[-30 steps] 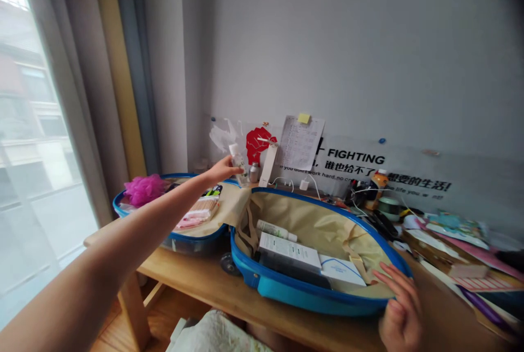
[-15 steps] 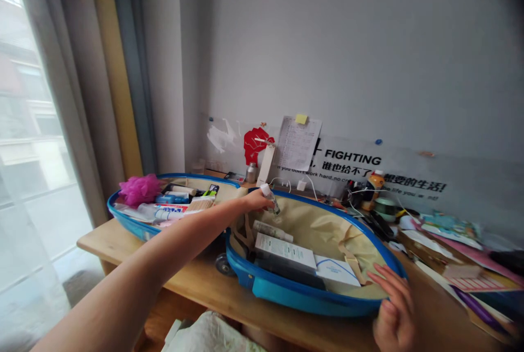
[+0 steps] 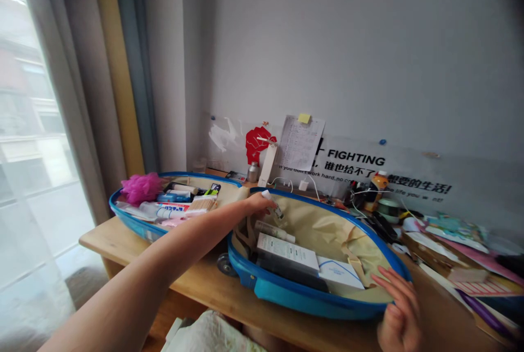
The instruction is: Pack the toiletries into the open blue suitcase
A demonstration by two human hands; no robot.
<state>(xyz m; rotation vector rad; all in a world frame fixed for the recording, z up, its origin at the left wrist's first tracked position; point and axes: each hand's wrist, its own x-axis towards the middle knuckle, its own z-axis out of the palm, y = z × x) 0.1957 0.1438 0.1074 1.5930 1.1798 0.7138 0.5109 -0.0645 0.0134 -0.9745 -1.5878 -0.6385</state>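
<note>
My left hand (image 3: 258, 203) is closed on a small clear bottle with a white cap (image 3: 273, 206), tilted above the back left of the blue suitcase's right half (image 3: 303, 300). Below the hand, another clear bottle with a white cap (image 3: 275, 231) lies on the beige lining. In front of it are a white printed box (image 3: 287, 251), a dark case (image 3: 286, 272) and a white packet with a blue line (image 3: 339, 272). At the suitcase's right rim is my right hand (image 3: 398, 305), open, its fingers spread and holding nothing.
The suitcase's left half (image 3: 135, 225) holds a pink bath puff (image 3: 141, 188), a toothpaste box and cotton swabs. A metal bottle (image 3: 252, 172) stands behind. Papers, cables and an orange bottle (image 3: 375, 185) crowd the desk's right side. A wheel (image 3: 225, 264) sticks out between the halves.
The bottle in my left hand has dipped slightly lower and tilted more toward the suitcase. My right hand stays at the right rim. The whole view has shifted a little.
</note>
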